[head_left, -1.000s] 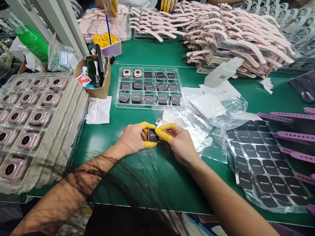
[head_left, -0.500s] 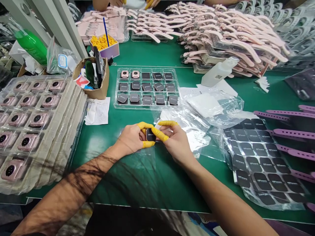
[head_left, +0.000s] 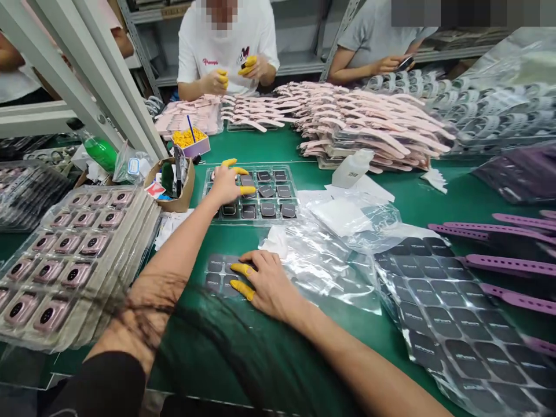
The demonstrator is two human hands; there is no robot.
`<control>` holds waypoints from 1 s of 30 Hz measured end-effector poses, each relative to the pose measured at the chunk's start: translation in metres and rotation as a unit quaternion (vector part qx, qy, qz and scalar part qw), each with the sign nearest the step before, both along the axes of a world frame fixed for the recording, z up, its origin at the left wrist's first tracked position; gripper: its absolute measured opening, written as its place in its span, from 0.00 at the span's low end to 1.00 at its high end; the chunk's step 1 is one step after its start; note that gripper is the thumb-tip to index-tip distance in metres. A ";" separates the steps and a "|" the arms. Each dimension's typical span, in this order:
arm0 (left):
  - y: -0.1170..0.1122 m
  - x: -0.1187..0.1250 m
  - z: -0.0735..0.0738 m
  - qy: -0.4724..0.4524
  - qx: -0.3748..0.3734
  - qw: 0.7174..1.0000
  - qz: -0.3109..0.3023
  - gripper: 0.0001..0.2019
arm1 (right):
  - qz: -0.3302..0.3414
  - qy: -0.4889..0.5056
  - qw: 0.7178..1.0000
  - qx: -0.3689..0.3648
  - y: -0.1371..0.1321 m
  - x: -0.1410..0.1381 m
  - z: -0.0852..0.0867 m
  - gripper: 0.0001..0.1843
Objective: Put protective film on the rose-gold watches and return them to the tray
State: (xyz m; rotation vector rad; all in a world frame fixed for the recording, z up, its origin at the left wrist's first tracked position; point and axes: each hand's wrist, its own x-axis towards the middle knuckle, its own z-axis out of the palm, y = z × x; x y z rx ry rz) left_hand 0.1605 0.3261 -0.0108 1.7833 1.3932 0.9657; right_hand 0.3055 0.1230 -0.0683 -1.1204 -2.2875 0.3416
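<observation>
Head camera, facing forward and down
Close over the green workbench (head_left: 330, 145), framing the left hand (head_left: 225, 186), the right hand (head_left: 270, 285) and a co-worker (head_left: 228, 55) beyond.

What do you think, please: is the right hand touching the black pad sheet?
Touching: the head view shows the right hand resting on the black pad sheet.

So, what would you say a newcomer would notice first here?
Long heaps of pink watch straps cover the far side of the green bench, and stacked clear trays of pink smartwatch bodies sit at the left. Nearer, the left hand, in yellow finger cots, is over a tray of black square pieces; the right hand rests on a sheet of black pieces.
</observation>
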 end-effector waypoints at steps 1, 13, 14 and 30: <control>0.019 0.004 0.002 0.013 -0.006 1.000 0.009 0.21 | 0.000 -0.005 1.000 0.006 0.000 0.001 0.000 0.19; 0.077 -0.016 0.020 0.027 -0.107 0.994 -0.004 0.14 | -0.003 -0.042 0.998 0.049 -0.001 0.004 0.008 0.16; 0.079 -0.015 0.020 0.018 -0.116 0.993 -0.001 0.15 | -0.003 -0.042 0.998 0.051 -0.002 0.004 0.007 0.16; -0.125 0.011 -0.018 -0.249 -0.134 0.959 0.003 0.06 | -0.155 0.275 0.948 0.049 0.003 0.020 0.017 0.16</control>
